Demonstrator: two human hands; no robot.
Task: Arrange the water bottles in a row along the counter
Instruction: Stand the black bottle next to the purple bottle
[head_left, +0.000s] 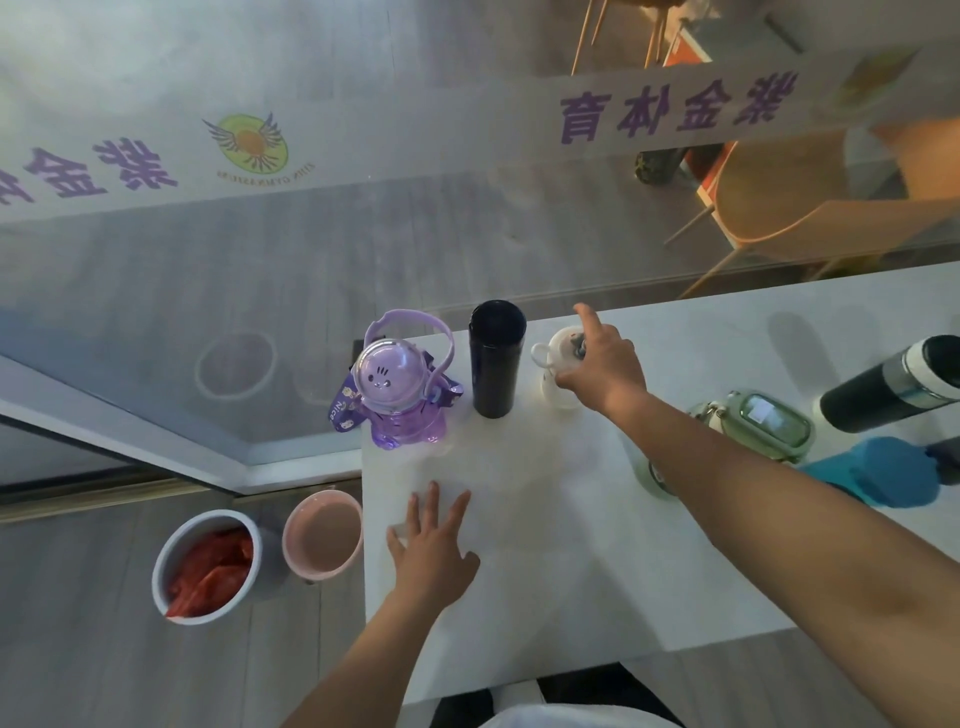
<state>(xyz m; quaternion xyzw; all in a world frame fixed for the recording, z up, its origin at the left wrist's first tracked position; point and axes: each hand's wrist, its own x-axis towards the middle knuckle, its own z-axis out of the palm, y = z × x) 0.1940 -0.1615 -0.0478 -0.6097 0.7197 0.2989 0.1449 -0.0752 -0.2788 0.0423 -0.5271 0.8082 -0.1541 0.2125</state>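
Note:
On the white counter (545, 571), along its far edge, stand a purple cartoon bottle (397, 382) with a loop handle, a tall black flask (496, 358) and a small white bottle (558, 371). My right hand (602, 366) grips the top of the white bottle, forefinger pointing out. My left hand (434, 548) lies flat on the counter near its left end, fingers spread, holding nothing. Further right are a green-lidded bottle (763, 426), a dark flask with a silver band (893, 387) and a teal bottle (883, 470), partly behind my right arm.
A glass wall with purple lettering rises just behind the counter. Below the counter's left end stand a grey bin with red contents (205, 566) and a pink bin (322, 535). A wooden chair (779, 208) shows through the glass.

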